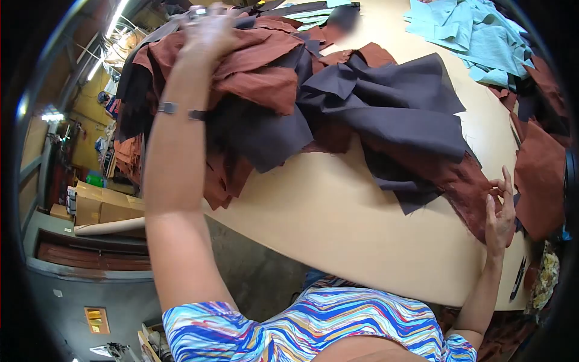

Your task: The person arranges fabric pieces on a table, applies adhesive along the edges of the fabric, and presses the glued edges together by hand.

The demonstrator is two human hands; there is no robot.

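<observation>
"Head view: where was the left hand (208,36)?"

"Stretched out on the heap of brown cloth (259,87) at the left of the table (325,211). It was blurred, so I couldn't tell whether its fingers were spread or pinching. A dark band (197,114) circled that forearm."

"And the right hand (500,214)?"

"At the lower right end of a brown panel (464,190), which ran out from under the charcoal cloth (398,114) across the middle of the table. One finger pointed up, the thumb stood apart from it, and the others were bent. Whether those pinched the panel's edge, I couldn't tell."

"What else lay nearby?"

"Another brown piece (540,181) just beside the right hand, a pen (517,279) near that forearm, and light blue cloth (470,33) at the far right."
</observation>
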